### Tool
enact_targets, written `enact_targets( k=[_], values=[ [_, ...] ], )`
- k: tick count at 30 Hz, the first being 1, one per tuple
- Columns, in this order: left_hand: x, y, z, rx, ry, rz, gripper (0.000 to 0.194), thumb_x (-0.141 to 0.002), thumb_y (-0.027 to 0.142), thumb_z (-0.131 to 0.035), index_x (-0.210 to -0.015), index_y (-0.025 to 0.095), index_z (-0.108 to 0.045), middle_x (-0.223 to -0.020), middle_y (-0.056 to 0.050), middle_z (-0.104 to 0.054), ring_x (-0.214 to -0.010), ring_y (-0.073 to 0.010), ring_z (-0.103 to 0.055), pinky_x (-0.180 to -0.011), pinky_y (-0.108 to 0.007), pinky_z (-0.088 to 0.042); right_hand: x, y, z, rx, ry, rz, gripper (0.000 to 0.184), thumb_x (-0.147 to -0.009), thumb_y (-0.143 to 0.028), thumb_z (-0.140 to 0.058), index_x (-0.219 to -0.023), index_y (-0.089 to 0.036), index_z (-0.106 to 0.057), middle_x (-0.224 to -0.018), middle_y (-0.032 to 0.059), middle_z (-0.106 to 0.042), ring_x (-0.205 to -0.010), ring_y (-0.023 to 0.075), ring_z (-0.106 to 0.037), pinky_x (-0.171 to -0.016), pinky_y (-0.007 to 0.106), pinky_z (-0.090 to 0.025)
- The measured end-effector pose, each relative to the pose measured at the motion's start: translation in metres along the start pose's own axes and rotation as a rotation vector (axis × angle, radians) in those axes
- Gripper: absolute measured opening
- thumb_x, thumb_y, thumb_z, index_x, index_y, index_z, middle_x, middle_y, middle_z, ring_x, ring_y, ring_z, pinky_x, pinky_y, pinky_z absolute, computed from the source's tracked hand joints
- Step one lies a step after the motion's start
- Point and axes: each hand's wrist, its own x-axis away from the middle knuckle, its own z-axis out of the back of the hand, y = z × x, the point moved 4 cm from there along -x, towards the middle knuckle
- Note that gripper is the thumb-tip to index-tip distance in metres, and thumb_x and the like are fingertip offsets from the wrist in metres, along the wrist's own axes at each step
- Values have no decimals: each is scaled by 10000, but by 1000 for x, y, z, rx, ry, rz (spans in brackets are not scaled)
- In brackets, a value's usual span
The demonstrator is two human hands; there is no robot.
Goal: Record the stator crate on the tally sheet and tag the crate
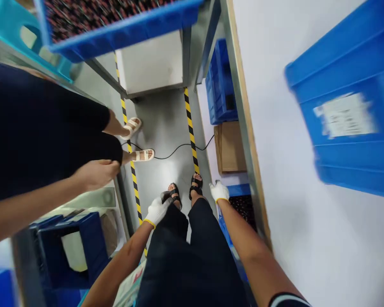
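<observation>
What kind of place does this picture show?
Probably a factory or warehouse aisle: blue plastic crates on metal shelving, yellow-and-black hazard tape on the floor, and white work gloves.

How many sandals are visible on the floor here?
4. One cream sandal and another cream sandal are on the other person's feet; one black sandal and another black sandal are on the wearer's feet. More may be out of view.

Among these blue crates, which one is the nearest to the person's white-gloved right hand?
The blue crate holding small dark parts, just beside the right hand. The other dark-filled crate and the white-labelled crate are farther away.
</observation>
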Motion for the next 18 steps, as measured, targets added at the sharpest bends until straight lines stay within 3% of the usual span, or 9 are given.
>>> enact_targets(
  k=[3, 5, 7, 9, 11, 14, 18],
  values=[
    [-60, -6, -51, 71, -43, -39, 404, -860, 320, -515, -1249, 221, -565, -1274, -41, -636, -1201, -182, -571, -1084, -303, -400, -97, 9, -11, 27, 178, -60, 552, -882, -416, -519, -1284, -43, -459, -1257, 236, -524, -1172, 319, -493, -954, 401, -378],
    [-98, -9, -83, 118, -91, -69, 408, -844, 300, -537, -1239, 205, -576, -1273, -58, -635, -1201, -192, -571, -1084, -316, -405, -154, 18, -13, 54, 290, -77, 753, -813, -436, -623, -1392, -66, -316, -1399, 242, -370, -1267, 337, -361, -1002, 433, -325],
    [-131, -11, -109, 140, -148, -86, 424, -834, 296, -553, -1242, 184, -575, -1256, -79, -643, -1182, -196, -582, -1060, -318, -432, -199, 30, -14, 81, 362, -120, 952, -734, -454, -703, -1451, -93, -190, -1466, 258, -232, -1311, 374, -253, -1017, 482, -291],
    [-160, -14, -127, 145, -185, -82, 450, -828, 292, -563, -1256, 155, -562, -1242, -101, -647, -1164, -197, -592, -1040, -311, -450, -229, 40, -18, 93, 385, -160, 1020, -688, -438, -738, -1458, -90, -167, -1451, 282, -227, -1276, 389, -277, -991, 493, -316],
    [-185, -16, -138, 109, -190, -81, 458, -824, 313, -576, -1252, 152, -568, -1239, -103, -649, -1153, -201, -597, -1038, -310, -449, -243, 47, -23, 96, 397, -167, 960, -682, -392, -737, -1430, -66, -231, -1406, 295, -287, -1199, 362, -357, -962, 465, -350],
    [-214, -11, -151, 50, -208, -105, 425, -824, 349, -581, -1213, 179, -600, -1223, -75, -661, -1121, -200, -610, -1030, -307, -447, -240, 51, -29, 114, 396, -124, 805, -697, -370, -707, -1339, -38, -352, -1339, 277, -377, -1124, 301, -422, -945, 414, -365],
    [-236, 21, -180, 56, -309, -108, 418, -809, 340, -595, -1197, 187, -621, -1211, -60, -670, -1121, -195, -606, -1025, -299, -439, -219, 52, -30, 149, 334, -101, 571, -775, -376, -611, -1207, -29, -475, -1164, 239, -533, -1035, 270, -519, -841, 386, -419]
  ],
)
